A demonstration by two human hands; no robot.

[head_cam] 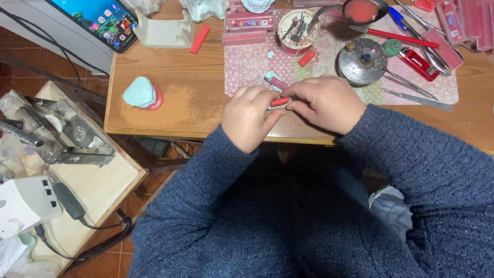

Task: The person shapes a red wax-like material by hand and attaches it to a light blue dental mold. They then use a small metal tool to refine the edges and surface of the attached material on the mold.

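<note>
My left hand [249,116] and my right hand [323,103] meet at the front edge of the wooden table [180,110]. Both pinch a small pale blue-green cast with pink wax [275,81] on it, and a red stick of wax [279,102] lies between my fingertips. Most of the piece is hidden by my fingers. Dark blue knitted sleeves cover both forearms.
A blue-green and pink dental cast [142,94] sits on the table at left. A patterned mat [247,64] carries a tin of burs [297,30], a round metal burner [362,62], a red lighter [418,64] and metal instruments [417,98]. A phone [105,20] stands at back left; a side bench [87,180] holds a metal device.
</note>
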